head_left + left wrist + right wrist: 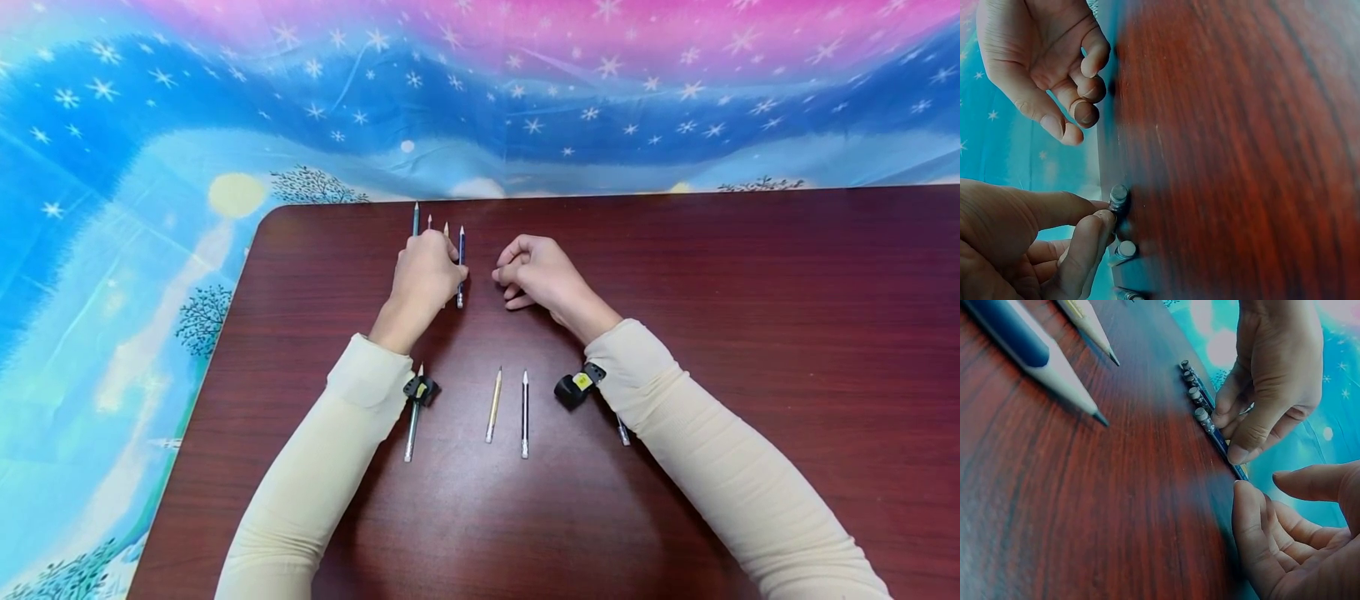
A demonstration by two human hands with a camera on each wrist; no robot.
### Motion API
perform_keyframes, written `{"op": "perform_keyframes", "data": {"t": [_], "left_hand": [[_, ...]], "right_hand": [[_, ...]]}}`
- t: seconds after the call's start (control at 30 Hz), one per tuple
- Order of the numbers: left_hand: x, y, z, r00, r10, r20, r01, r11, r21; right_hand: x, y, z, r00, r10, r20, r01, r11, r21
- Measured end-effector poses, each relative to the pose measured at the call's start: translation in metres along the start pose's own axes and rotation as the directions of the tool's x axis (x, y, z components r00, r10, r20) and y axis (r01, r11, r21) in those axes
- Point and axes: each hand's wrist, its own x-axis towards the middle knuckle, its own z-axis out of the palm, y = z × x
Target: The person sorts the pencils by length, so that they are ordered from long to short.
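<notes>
A dark blue pencil [461, 246] lies at the right end of a row of pencils near the table's far edge. My left hand [426, 271] pinches it between thumb and finger, with its eraser end [1119, 195] toward me. Beside it are a tan pencil [446, 228], a reddish pencil [430, 222] and a teal pencil [416, 218], partly hidden by that hand. My right hand [538, 273] is just right of the row, apart from it, its fingers loosely bent and holding nothing. Eraser ends [1195, 394] of the row show in the right wrist view.
Closer to me on the brown table [750, 333] lie a gold pencil [493, 407], a dark pencil [525, 417] and a greenish pencil [411, 435] under my left wrist. Another pencil [623, 432] is mostly hidden by my right sleeve. A patterned cloth [480, 100] hangs behind.
</notes>
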Motion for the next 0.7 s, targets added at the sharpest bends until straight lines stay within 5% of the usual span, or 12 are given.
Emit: {"op": "perform_keyframes", "data": {"t": [0.7], "left_hand": [[-0.0010, 0.0002, -0.0002, 1.000, 0.001, 0.015, -0.001, 1.000, -0.002]], "right_hand": [[-0.0004, -0.0004, -0.0003, 1.000, 0.003, -0.003, -0.003, 1.000, -0.005]]}}
